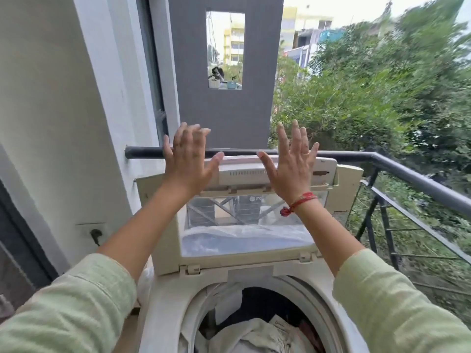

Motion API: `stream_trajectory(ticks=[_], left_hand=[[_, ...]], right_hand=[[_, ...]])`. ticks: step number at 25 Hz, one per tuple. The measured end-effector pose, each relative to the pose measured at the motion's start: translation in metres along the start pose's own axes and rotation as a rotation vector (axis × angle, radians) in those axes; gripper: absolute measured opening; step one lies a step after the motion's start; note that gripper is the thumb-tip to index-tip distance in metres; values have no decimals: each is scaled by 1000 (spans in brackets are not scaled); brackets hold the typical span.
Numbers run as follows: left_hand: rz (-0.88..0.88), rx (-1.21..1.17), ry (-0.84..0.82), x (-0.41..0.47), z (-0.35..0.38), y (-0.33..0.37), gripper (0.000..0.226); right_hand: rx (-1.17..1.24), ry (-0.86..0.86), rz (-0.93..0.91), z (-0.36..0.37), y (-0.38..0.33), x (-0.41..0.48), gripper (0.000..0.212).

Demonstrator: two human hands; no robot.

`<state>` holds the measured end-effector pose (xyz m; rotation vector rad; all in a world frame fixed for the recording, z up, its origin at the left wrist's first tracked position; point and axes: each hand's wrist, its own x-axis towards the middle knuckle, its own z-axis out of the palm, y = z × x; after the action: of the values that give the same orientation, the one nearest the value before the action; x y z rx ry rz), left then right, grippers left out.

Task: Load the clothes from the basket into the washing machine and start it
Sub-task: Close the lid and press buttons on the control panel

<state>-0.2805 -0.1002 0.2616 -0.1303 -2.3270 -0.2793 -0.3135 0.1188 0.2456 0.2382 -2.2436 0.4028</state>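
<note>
my left hand (187, 159) and right hand (293, 164) are up by the top edge of the raised lid (244, 240), fingers spread, gripping nothing. the clothes (260, 332) lie in the washing machine (163, 314) below. i'd pull the lid down evenly with both hands, clear of the cloth.

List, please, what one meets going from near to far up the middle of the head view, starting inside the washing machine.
Clothes → lid → rail → grey wall → yellow building.
</note>
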Motion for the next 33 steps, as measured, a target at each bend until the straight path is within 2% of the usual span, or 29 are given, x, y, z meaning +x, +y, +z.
stream_trajectory(ticks=[4,8,12,15,21,25,28,33], left_hand=[[-114,46,-199,23,18,-8,54],[-93,98,-328,25,25,-8,61],[-25,97,-285,8,9,-1,71],[31,72,-261,-30,-18,12,83],[182,86,-266,-143,-64,44,68],[339,103,-272,-220,-68,55,56],[429,101,-337,-274,-57,58,49],[323,57,-624,-338,-38,65,41]], right_hand=[[-47,-92,-25,13,0,22,78],[3,-236,-52,17,4,29,86],[-57,-320,-101,1,3,11,84],[-80,-260,-153,-31,3,-25,76],[-98,-158,-320,-104,8,-130,70],[-57,-360,-443,-125,20,-198,62],[-35,-532,-445,-125,27,-253,54],[-54,-744,-335,-114,31,-316,58]])
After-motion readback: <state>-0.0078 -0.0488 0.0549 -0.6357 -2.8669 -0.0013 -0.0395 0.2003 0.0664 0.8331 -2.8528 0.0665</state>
